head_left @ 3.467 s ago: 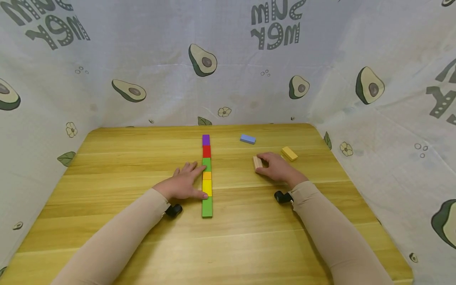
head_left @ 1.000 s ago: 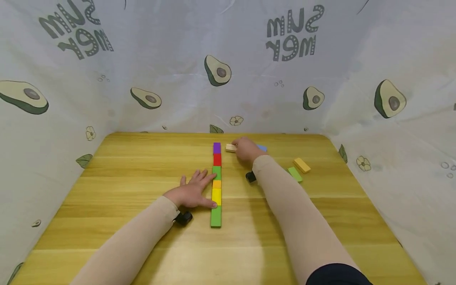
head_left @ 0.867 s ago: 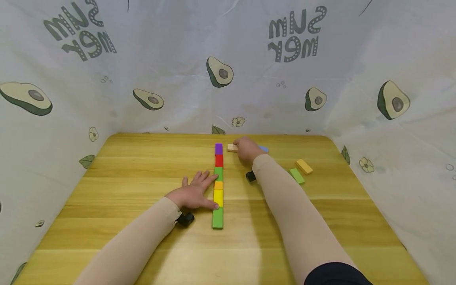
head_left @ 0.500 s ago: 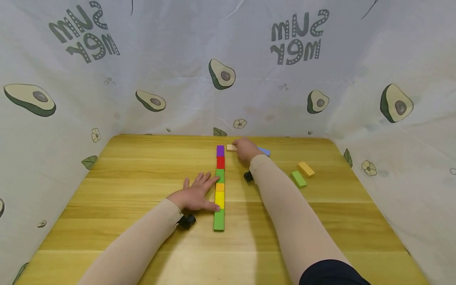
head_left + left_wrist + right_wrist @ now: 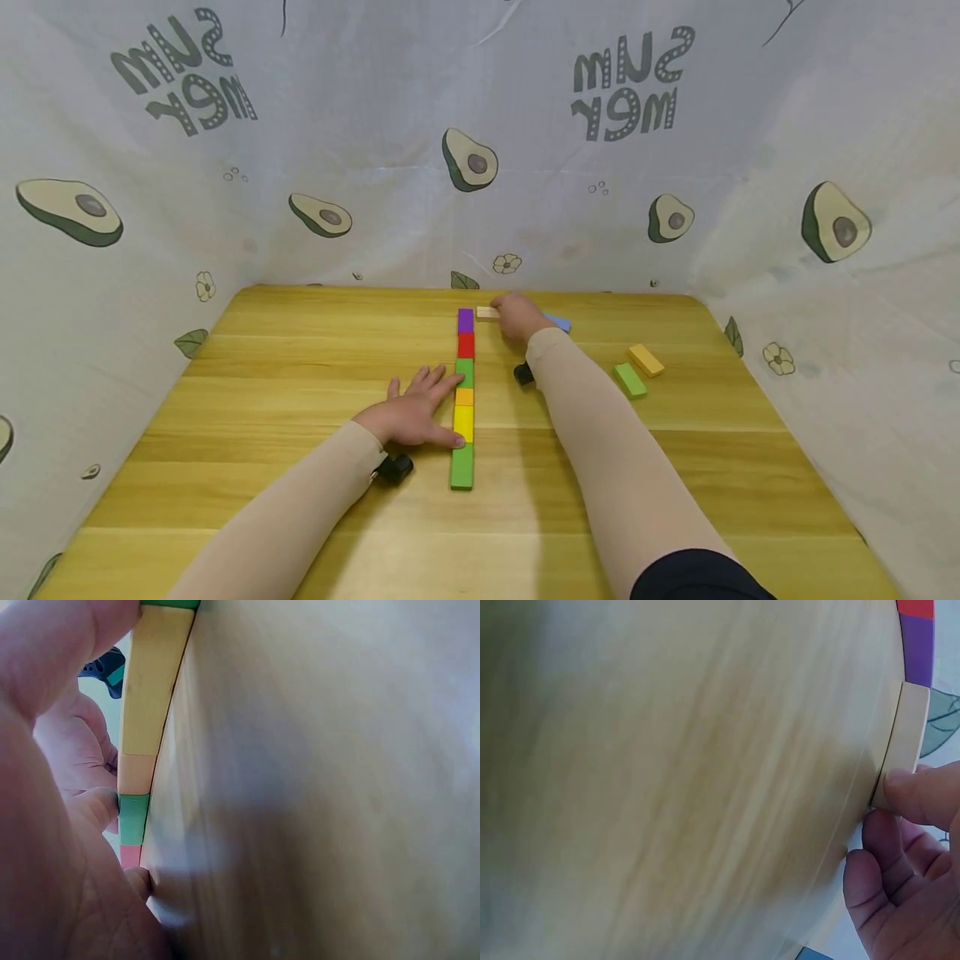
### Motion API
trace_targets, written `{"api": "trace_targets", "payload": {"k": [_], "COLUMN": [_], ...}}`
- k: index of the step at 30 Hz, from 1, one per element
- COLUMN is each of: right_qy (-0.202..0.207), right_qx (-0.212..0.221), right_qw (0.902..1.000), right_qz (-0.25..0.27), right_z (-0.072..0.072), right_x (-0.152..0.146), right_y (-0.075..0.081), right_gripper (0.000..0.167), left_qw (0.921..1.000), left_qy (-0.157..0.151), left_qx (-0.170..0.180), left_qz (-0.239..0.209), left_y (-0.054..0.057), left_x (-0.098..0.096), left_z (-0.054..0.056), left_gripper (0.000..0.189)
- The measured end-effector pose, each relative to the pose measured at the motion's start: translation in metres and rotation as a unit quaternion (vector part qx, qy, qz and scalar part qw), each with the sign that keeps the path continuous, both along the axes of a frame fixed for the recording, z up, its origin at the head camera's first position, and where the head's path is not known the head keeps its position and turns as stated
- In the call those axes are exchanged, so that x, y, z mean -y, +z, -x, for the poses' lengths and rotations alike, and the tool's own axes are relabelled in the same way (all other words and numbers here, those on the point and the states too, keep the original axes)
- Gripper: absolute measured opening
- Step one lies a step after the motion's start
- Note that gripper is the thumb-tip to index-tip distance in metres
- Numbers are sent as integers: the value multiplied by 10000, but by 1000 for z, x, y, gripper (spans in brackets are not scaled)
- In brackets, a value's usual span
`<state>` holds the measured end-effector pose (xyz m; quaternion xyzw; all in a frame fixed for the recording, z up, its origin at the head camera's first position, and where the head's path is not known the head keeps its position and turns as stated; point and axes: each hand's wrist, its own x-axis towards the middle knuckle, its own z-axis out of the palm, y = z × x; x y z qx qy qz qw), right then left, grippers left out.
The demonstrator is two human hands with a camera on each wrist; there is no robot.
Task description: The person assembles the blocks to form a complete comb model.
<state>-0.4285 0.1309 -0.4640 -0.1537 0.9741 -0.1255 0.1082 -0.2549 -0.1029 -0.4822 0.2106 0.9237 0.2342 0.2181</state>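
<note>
One dark cuff [image 5: 701,575] is covering part of the right sleeve [image 5: 607,450] at the near edge, and the left sleeve [image 5: 285,508] is crossing the other side of the table [image 5: 427,546]. Between them, a near green block [image 5: 462,471] is forming the closest end of a straight row, with a yellow block [image 5: 465,425], an orange block [image 5: 465,397] and a far green block [image 5: 467,366] following end to end. The left hand [image 5: 412,419] is spreading its fingers on the row's left side and grasping nothing; its thumb is touching the near green and yellow joint, and its index finger is touching the far green block. Right of the right sleeve, a light green block [image 5: 630,380] and an amber block [image 5: 647,360] are lying loose, near each other. Farther along, a red block [image 5: 466,345] and a purple block [image 5: 466,320] are completing the row. The right hand [image 5: 519,317] is pinching a plain wooden block [image 5: 904,742] just beside the purple block; whether the two are touching cannot be told. That hand is also obstructing part of a blue block [image 5: 558,322] lying behind it. A printed cloth [image 5: 555,200] is hanging beyond the table.
</note>
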Motion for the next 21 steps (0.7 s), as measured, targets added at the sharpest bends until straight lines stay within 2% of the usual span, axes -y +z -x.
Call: {"api": "trace_targets", "payload": {"k": [12,21], "right_qy": [158,27], "right_qx": [-58,30], "right_qw": [9998,10000], "right_qz": [-67,86], "right_z": [4,3], "right_x": [2,4], "right_y": [-1,-2], "right_gripper": [46,46], "left_qw": [10000,10000], "left_qy": [-10,25], "left_qx": [2,11], "left_qz": [-37,-32], "left_y": [4,4], "left_x": [0,1], "left_z": [0,-1], "left_gripper": [108,108]}}
